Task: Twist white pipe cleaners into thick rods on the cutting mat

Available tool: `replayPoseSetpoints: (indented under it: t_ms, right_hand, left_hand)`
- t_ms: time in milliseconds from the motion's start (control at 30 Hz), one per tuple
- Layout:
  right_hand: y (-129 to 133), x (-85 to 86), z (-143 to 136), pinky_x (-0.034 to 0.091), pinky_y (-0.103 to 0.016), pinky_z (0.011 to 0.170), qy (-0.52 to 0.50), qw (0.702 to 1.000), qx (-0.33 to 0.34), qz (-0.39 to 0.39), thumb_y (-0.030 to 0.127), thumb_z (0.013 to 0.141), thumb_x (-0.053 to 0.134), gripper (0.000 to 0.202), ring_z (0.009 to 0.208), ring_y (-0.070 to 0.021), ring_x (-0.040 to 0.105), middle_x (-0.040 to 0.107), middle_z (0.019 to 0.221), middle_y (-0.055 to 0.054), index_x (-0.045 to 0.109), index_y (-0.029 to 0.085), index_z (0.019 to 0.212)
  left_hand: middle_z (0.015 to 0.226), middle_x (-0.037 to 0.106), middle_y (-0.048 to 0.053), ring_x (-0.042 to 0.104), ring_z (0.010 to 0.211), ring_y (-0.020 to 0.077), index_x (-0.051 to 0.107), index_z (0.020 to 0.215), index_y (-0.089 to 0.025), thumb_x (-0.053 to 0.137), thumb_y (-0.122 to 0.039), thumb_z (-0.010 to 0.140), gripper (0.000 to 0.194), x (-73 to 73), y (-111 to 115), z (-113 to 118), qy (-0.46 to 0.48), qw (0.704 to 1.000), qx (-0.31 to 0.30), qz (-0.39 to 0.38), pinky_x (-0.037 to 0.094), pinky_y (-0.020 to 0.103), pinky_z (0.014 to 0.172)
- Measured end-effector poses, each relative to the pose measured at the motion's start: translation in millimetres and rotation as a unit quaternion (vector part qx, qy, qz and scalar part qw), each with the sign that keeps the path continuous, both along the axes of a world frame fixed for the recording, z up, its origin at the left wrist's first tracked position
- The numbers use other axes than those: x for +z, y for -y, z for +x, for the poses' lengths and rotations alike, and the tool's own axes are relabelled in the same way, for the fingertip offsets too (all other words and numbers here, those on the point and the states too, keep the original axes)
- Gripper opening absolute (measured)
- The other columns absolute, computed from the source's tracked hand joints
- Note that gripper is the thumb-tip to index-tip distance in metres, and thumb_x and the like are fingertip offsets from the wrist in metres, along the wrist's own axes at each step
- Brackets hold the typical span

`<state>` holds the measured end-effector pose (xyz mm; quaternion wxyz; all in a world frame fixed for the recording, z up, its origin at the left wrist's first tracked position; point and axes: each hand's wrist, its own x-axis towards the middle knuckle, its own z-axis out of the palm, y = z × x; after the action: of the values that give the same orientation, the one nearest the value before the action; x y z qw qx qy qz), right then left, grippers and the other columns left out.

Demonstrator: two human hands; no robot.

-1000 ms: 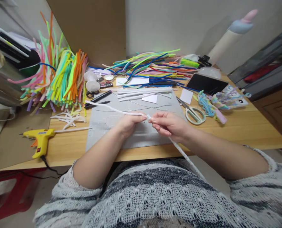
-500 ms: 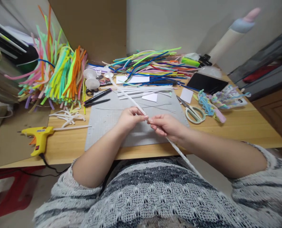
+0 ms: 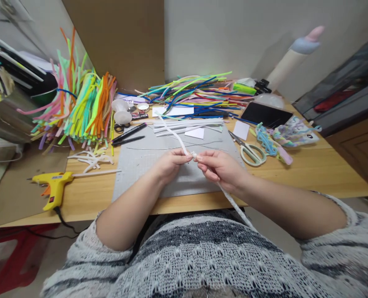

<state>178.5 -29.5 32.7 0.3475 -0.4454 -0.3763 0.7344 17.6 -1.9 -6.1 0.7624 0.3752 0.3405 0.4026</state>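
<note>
Over the grey cutting mat (image 3: 140,169), both my hands pinch a long white pipe cleaner (image 3: 176,137). My left hand (image 3: 170,164) is closed on it, thumb against forefinger. Its far part curves up and away from these fingers. Close beside, my right hand (image 3: 221,166) also pinches it, with the other fingers curled. A small twisted or bent bit of white shows between the two sets of fingertips; whether one or two stems meet there I cannot tell. From under my right hand a white length slants down toward my lap.
A yellow glue gun (image 3: 54,184) lies left, near short white pieces (image 3: 91,159). Scissors (image 3: 252,154) rest to the right beside a phone (image 3: 266,114). Coloured pipe cleaners (image 3: 193,93) pile up at the back, before white stems (image 3: 199,123). Black markers (image 3: 130,133) lie on the mat's edge.
The far part of the white pipe cleaner has swung from straight to curved and reaches less far. A small twisted bit now shows between my fingertips. The camera view has shifted slightly.
</note>
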Motion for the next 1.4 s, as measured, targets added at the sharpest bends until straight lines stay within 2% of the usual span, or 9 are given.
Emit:
replayPoseSetpoints:
  t_ms: [300,400,567,767,833,933,1100,1233,1400]
  right_hand:
    - [-5,-3.9,5,0.018,-0.014,0.026,0.081,0.983,0.16,0.026,0.027,0.075,0.063,0.018,0.026,-0.0018,0.038,0.054,0.046,0.006,0.053,0.015,0.066]
    - [-6,-11.5,3,0.021,-0.015,0.025,0.138,0.98,0.137,0.032,0.025,0.076,0.062,0.019,0.025,-0.0032,0.039,0.053,0.045,0.007,0.05,0.016,0.065]
    - [-10,-19.3,3,0.016,-0.015,0.024,0.124,0.99,0.068,0.003,0.02,0.075,0.059,0.018,0.024,-0.0031,0.038,0.052,0.044,0.006,0.048,0.016,0.061]
    - [-10,-15.4,4,0.016,-0.015,0.026,0.065,0.998,-0.023,-0.009,0.021,0.071,0.063,0.015,0.024,-0.0022,0.035,0.051,0.045,0.006,0.051,0.015,0.062]
    - [-9,-13.0,4,0.016,-0.015,0.027,0.044,0.998,-0.045,0.002,0.022,0.07,0.065,0.017,0.024,-0.0013,0.034,0.051,0.045,0.006,0.051,0.015,0.063]
    - [-4,-8.2,4,0.016,-0.014,0.028,0.024,0.998,-0.046,0.042,0.025,0.071,0.066,0.02,0.025,-0.0002,0.033,0.052,0.046,0.006,0.05,0.015,0.063]
    - [4,0.5,3,0.017,-0.014,0.027,0.05,0.994,0.048,0.086,0.029,0.075,0.064,0.019,0.026,-0.0015,0.036,0.052,0.046,0.006,0.052,0.016,0.068]
    - [3,-1.6,4,0.018,-0.014,0.025,0.082,0.985,0.141,0.062,0.03,0.077,0.063,0.02,0.025,-0.0024,0.036,0.051,0.045,0.007,0.051,0.016,0.068]
    - [-1,-11.6,2,0.015,-0.014,0.025,0.096,0.989,0.108,0.012,0.023,0.075,0.061,0.019,0.024,-0.002,0.035,0.051,0.044,0.007,0.048,0.016,0.062]
  left_hand:
    - [0.054,0.056,-0.001,0.048,0.054,0.0095,0.062,0.057,-0.012,0.074,-0.022,0.051,0.017,0.1,-2,-3,-0.057,0.997,-0.029,-0.044,0.034,0.025,0.059]
    - [0.056,0.058,-0.002,0.048,0.054,0.0097,0.063,0.06,-0.014,0.075,-0.025,0.054,0.017,1.3,0,-3,-0.163,0.985,0.028,0.057,0.034,0.025,0.06]
    - [0.064,0.062,0.0,0.055,0.066,0.0141,0.062,0.062,-0.016,0.067,-0.026,0.068,0.012,2.8,4,-1,-0.303,0.901,0.125,0.283,0.04,0.029,0.072]
    - [0.078,0.064,0.003,0.058,0.081,0.0179,0.065,0.069,-0.017,0.064,-0.025,0.072,0.008,3.7,4,-1,-0.274,0.875,0.148,0.37,0.041,0.031,0.082]
    - [0.077,0.062,0.003,0.056,0.081,0.0172,0.064,0.067,-0.017,0.066,-0.025,0.07,0.009,2.7,3,0,-0.233,0.893,0.152,0.354,0.04,0.031,0.082]
    - [0.071,0.06,0.0,0.053,0.074,0.0144,0.064,0.065,-0.017,0.071,-0.027,0.064,0.012,-1.4,0,1,-0.141,0.955,0.138,0.221,0.039,0.029,0.076]
    - [0.061,0.057,-0.001,0.049,0.063,0.012,0.065,0.06,-0.015,0.075,-0.025,0.05,0.017,-5.0,-3,1,-0.025,0.999,0.009,0.018,0.036,0.028,0.069]
    - [0.059,0.058,0.0,0.049,0.06,0.0117,0.065,0.057,-0.013,0.075,-0.022,0.048,0.016,0.3,-1,-2,-0.037,0.999,-0.028,0.002,0.035,0.028,0.067]
    - [0.057,0.056,-0.002,0.047,0.058,0.01,0.063,0.055,-0.014,0.077,-0.021,0.049,0.017,5.5,1,-3,-0.098,0.992,0.037,0.071,0.033,0.026,0.063]
